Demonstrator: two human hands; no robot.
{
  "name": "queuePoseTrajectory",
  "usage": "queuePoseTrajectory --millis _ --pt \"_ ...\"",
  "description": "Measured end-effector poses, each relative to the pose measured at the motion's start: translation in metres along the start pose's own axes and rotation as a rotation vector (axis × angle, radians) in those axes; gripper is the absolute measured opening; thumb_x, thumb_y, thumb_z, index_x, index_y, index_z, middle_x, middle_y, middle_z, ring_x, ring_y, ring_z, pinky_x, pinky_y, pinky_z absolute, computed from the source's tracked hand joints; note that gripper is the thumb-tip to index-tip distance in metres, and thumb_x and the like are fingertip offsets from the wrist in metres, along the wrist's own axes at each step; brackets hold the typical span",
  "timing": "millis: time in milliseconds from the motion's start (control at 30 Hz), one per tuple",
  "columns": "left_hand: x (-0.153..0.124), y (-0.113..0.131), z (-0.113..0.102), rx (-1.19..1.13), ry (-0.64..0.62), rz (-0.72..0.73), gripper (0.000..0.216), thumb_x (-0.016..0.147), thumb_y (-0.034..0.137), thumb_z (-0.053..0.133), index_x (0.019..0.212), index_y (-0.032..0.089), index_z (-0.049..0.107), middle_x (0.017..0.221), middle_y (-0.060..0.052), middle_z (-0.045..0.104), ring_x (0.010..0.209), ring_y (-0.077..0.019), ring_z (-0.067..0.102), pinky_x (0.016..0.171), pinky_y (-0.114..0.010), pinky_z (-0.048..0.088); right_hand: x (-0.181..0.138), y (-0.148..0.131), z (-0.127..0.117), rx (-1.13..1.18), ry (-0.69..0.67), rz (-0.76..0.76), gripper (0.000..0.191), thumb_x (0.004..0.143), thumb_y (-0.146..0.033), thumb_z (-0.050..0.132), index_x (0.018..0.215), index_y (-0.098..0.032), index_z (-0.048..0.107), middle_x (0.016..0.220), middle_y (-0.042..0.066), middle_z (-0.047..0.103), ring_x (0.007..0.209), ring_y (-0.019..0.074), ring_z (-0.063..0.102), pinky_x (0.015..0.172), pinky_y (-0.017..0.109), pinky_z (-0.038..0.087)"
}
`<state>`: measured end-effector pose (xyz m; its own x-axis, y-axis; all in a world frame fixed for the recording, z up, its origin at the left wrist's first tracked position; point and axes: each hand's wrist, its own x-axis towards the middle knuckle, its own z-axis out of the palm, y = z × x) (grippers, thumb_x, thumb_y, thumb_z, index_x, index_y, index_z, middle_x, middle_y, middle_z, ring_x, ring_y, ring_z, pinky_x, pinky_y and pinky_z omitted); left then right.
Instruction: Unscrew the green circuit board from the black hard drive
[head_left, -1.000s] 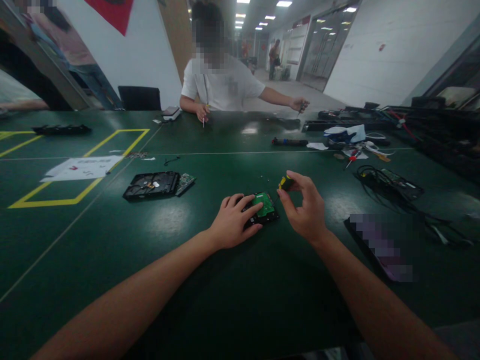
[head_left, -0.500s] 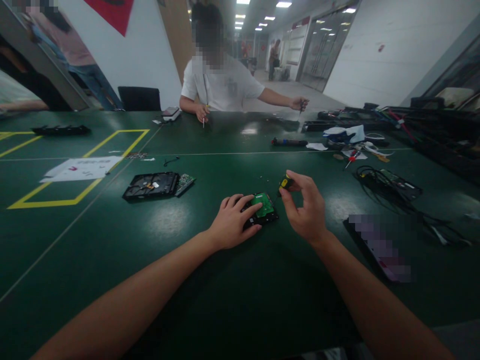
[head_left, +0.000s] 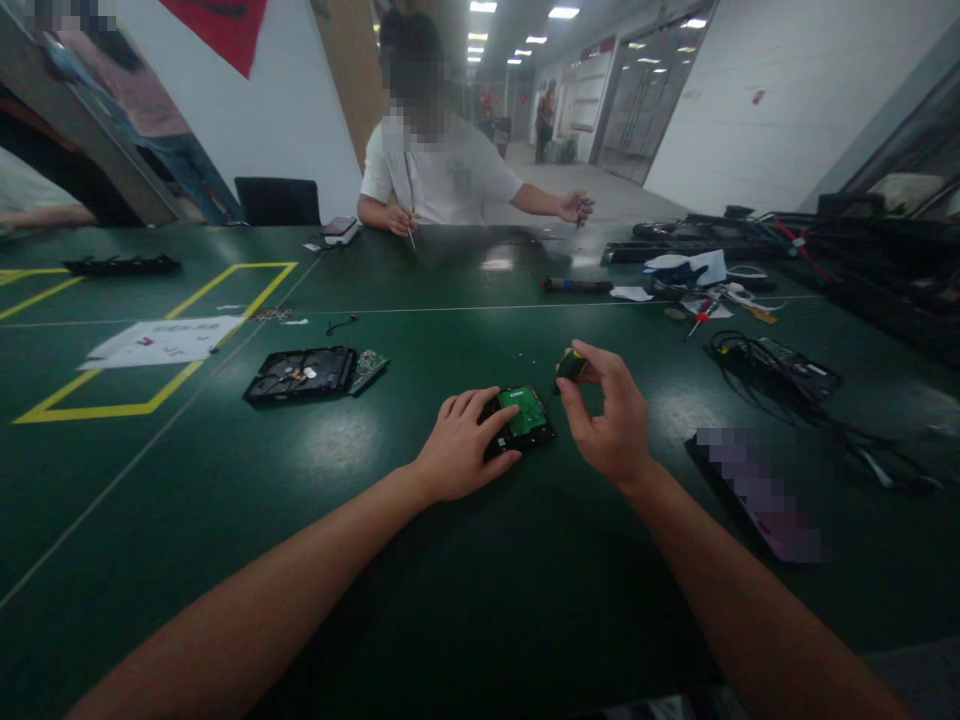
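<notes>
In front of me on the table lies a hard drive (head_left: pixel 534 436) with its green circuit board (head_left: pixel 528 412) facing up. My left hand (head_left: pixel 463 447) grips it from the left, the thumb along the near side and the fingers spread over the top. Between the thumb and fingers of my right hand (head_left: pixel 616 420) is a screwdriver with a short black and yellow handle (head_left: pixel 571 365). Its thin shaft slants down toward the drive's right edge; whether the tip sits in a screw is too small to tell. A few tiny bits lie just beyond the drive.
An opened drive (head_left: pixel 304 374) and a loose circuit board (head_left: pixel 367 371) lie left, beyond them white paper (head_left: pixel 161 341). To the right are a phone-like slab (head_left: pixel 754 495), black cables (head_left: pixel 825 420) and a red-tipped screwdriver (head_left: pixel 699 320). A person (head_left: pixel 442 165) sits opposite, holding a thin tool.
The screwdriver handle has turned in my right fingers, its yellow patch now mostly out of sight. My left hand stays on the drive. The person opposite has drawn one hand inward.
</notes>
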<state>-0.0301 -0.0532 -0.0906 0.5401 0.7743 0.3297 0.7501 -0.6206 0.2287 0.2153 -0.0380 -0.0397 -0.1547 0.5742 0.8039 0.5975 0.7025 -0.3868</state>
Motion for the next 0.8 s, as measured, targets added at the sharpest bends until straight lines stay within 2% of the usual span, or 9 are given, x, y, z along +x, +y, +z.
queuePoseTrajectory --millis 133,267,367,467,567,700,800 --pt "0.0005 0.0006 -0.0013 0.018 -0.008 0.006 0.063 0.098 0.055 0.064 0.154 0.028 0.053 0.162 -0.013 0.044 0.146 -0.0399 0.042 0.118 -0.064 0.037 0.0001 -0.0008 0.0008 0.034 -0.016 -0.010 0.059 0.099 -0.017 0.061 0.154 -0.036 0.049 0.136 0.008 0.065 0.110 0.0259 0.070 0.092 0.046 0.066" --pt "0.0006 0.0003 -0.0016 0.024 -0.034 0.005 0.064 0.099 0.055 0.064 0.155 0.027 0.053 0.162 -0.014 0.046 0.146 -0.0411 0.041 0.118 -0.065 0.037 0.0026 -0.0025 -0.0010 -0.004 0.038 -0.040 0.055 0.095 -0.020 0.072 0.145 -0.036 0.057 0.123 0.007 0.066 0.104 0.0252 0.069 0.084 0.043 0.067" --pt "0.0004 -0.0006 -0.0003 0.018 -0.037 0.004 0.066 0.098 0.056 0.064 0.156 0.028 0.051 0.163 -0.013 0.046 0.146 -0.0411 0.040 0.118 -0.065 0.036 0.0005 -0.0007 -0.0007 -0.001 0.008 -0.009 0.056 0.098 -0.019 0.067 0.149 -0.037 0.054 0.127 0.006 0.070 0.102 0.0240 0.073 0.090 0.046 0.067" --pt "0.0004 -0.0009 0.0004 0.013 -0.033 0.002 0.066 0.098 0.056 0.064 0.157 0.029 0.051 0.163 -0.012 0.046 0.147 -0.0409 0.040 0.117 -0.065 0.037 -0.0036 0.0022 0.0018 0.041 -0.039 0.038 0.062 0.100 -0.017 0.060 0.157 -0.036 0.045 0.141 0.006 0.068 0.109 0.0256 0.075 0.099 0.049 0.065" --pt "0.0004 -0.0004 -0.0001 0.011 -0.030 -0.001 0.065 0.099 0.056 0.063 0.156 0.028 0.052 0.163 -0.012 0.047 0.146 -0.0407 0.041 0.118 -0.065 0.037 -0.0046 0.0029 0.0032 0.067 -0.057 0.057 0.063 0.100 -0.016 0.058 0.159 -0.035 0.043 0.146 0.007 0.065 0.114 0.0263 0.074 0.102 0.049 0.064" --pt "0.0005 0.0004 -0.0010 0.017 -0.034 0.006 0.065 0.099 0.056 0.063 0.156 0.028 0.052 0.163 -0.012 0.046 0.147 -0.0409 0.040 0.118 -0.065 0.036 -0.0003 -0.0002 0.0009 0.036 -0.028 -0.010 0.061 0.097 -0.017 0.066 0.153 -0.035 0.051 0.137 0.008 0.065 0.112 0.0265 0.072 0.094 0.047 0.067" --pt "0.0004 0.0001 -0.0005 0.013 -0.028 0.006 0.065 0.099 0.056 0.063 0.156 0.028 0.051 0.163 -0.012 0.046 0.147 -0.0409 0.040 0.118 -0.065 0.036 0.0014 -0.0019 -0.0007 0.022 -0.021 -0.023 0.059 0.098 -0.017 0.065 0.152 -0.037 0.052 0.130 0.007 0.067 0.107 0.0251 0.072 0.091 0.046 0.067"
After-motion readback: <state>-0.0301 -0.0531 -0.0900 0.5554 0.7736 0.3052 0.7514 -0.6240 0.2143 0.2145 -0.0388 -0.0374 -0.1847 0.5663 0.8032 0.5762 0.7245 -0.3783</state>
